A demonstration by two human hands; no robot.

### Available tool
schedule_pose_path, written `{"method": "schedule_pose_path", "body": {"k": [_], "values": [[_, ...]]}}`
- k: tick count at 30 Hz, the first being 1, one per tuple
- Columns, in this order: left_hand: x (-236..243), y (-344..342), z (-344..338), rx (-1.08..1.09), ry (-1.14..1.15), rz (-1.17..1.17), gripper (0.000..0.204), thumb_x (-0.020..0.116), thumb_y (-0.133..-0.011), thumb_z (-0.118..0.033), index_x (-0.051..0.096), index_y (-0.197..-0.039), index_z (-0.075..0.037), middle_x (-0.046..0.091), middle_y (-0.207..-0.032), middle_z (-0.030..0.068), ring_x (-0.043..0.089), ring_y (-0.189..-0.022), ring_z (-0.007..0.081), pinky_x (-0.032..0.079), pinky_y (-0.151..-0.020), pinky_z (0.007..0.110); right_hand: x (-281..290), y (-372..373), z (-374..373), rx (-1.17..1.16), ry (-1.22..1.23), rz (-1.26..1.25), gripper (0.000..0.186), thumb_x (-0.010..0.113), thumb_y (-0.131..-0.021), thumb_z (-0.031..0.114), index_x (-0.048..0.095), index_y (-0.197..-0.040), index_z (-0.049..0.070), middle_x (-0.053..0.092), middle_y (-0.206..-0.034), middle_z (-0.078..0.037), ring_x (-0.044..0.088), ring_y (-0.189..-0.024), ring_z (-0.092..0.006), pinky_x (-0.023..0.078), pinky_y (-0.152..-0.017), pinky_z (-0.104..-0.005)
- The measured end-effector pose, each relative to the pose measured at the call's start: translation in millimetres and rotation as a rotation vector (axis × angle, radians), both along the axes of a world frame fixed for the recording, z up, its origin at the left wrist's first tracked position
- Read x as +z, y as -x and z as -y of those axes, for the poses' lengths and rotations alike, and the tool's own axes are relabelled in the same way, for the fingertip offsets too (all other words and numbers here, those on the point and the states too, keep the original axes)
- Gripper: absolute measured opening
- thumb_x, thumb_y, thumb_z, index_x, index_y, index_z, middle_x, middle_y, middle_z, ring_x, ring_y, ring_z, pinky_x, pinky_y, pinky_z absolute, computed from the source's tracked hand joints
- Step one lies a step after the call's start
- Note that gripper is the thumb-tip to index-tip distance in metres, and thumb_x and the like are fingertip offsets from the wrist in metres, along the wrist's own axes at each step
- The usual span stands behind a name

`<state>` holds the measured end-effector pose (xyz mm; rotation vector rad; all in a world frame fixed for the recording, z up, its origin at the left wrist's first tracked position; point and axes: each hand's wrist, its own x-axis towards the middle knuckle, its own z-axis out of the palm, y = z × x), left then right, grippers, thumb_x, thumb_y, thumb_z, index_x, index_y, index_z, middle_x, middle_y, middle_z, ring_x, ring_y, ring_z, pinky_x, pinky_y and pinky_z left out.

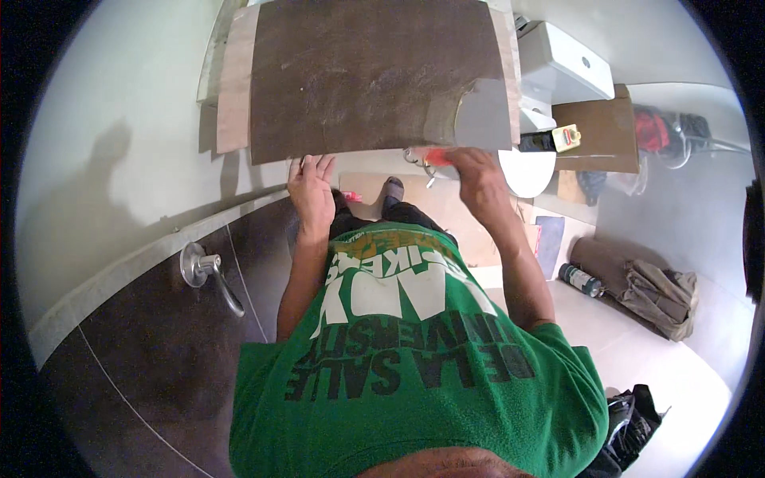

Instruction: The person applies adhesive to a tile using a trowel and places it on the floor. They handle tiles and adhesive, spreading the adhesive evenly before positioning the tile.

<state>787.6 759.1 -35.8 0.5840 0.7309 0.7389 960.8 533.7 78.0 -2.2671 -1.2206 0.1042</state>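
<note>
A large dark brown board (pixel 351 72) with paler strips along both sides lies at the top of the view; a grey patch shows at its lower right. My left hand (pixel 312 195) is open at the board's near edge, fingers apart and fingertips touching or just under it. My right hand (pixel 478 179) is closed round a blurred red-orange object (pixel 437 156) just below that edge on the right; what it is, I cannot make out.
A yellow-and-black bottle (pixel 564 138) rests by a white toilet (pixel 526 171) and sink (pixel 566 60). Cardboard (pixel 418 231) covers floor underfoot. A door handle (pixel 209 269) is at left. A canister (pixel 580 280), olive bag (pixel 661 299) and black shoes (pixel 633 422) lie at right.
</note>
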Motion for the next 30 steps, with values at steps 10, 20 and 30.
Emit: {"method": "schedule_pose_path", "body": {"k": [10,20,30], "values": [[-7.6,-0.9,8.3,-0.066,-0.034,0.040,0.006,0.056,-0.095,-0.008,0.053,-0.096,-0.003,0.062,-0.090,0.0083,0.066,-0.089,0.0249,0.051,-0.092,0.042,18.5,-84.4,29.2,-0.442,-0.270,-0.047,0.020,0.058,-0.092,0.006,0.066,-0.110,0.005,0.069,-0.102,-0.016,0.067,-0.091,-0.0263,0.051,-0.079,-0.0344],[-25.6,-13.8,20.2,-0.058,-0.043,0.006,0.006,0.055,-0.095,-0.010,0.054,-0.094,-0.004,0.061,-0.088,0.0073,0.065,-0.090,0.0241,0.051,-0.092,0.042,-3.3,-148.7,26.3,-0.254,-0.333,0.044,0.021,0.056,-0.091,0.005,0.067,-0.109,0.005,0.067,-0.106,-0.017,0.065,-0.096,-0.0307,0.051,-0.083,-0.0375],[-34.3,-11.6,14.2,-0.086,-0.001,0.119,0.008,0.054,-0.097,-0.012,0.052,-0.098,-0.004,0.061,-0.098,0.0108,0.063,-0.097,0.0255,0.051,-0.093,0.041,-31.6,-157.9,35.1,-0.130,-0.167,0.397,0.022,0.057,-0.085,0.002,0.067,-0.104,0.010,0.068,-0.101,-0.010,0.064,-0.094,-0.0287,0.045,-0.084,-0.0412]]}}
